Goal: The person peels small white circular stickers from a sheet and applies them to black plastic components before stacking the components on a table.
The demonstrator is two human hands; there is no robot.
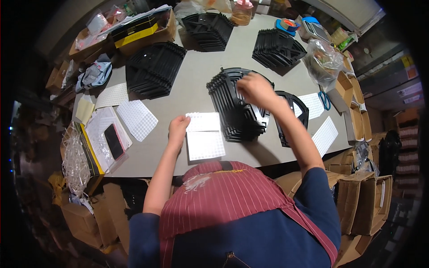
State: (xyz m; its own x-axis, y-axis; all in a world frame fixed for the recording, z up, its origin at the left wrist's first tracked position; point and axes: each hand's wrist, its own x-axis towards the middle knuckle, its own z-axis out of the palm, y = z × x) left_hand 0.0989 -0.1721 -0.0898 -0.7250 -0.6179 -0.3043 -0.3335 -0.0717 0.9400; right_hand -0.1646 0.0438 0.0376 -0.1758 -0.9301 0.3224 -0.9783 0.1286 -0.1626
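My left hand (179, 127) grips the upper left edge of a white sheet of small round stickers (204, 145), thumb on top. The sheet's upper part is folded or lapped over the lower part. My right hand (258, 91) is closed, fingertips down at the top piece of a stack of black plastic frames (228, 107). Whatever those fingertips pinch is too small or hidden to make out. Close by on the right, partly behind my forearm, lies a single curved black frame (286, 114).
Further black stacks stand at left (155, 71), back (208, 31) and right (278, 49). More sticker sheets (137, 119) lie on both sides. A phone (115, 140) rests on papers at left. Blue-handled scissors (325, 101), a plastic bag (322, 62) and cardboard trays (342, 91) line the right edge.
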